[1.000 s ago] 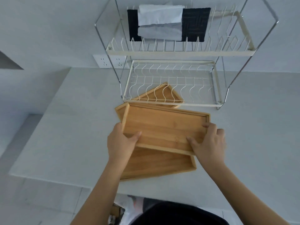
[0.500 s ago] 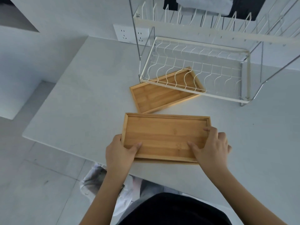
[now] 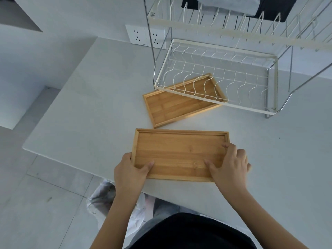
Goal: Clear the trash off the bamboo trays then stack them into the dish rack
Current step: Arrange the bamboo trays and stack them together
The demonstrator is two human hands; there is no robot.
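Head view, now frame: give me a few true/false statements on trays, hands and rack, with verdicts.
1. Both hands grip the rectangular bamboo tray nearest the person. True: the left hand and the right hand each hold an end.
2. That tray holds trash. False: its inside is bare.
3. A second bamboo tray lies on the grey counter, partly under the white wire dish rack. True.
4. A tray already stands in the rack's lower tier. False: no tray is slotted there.
5. The two trays are stacked together. False: they lie apart.
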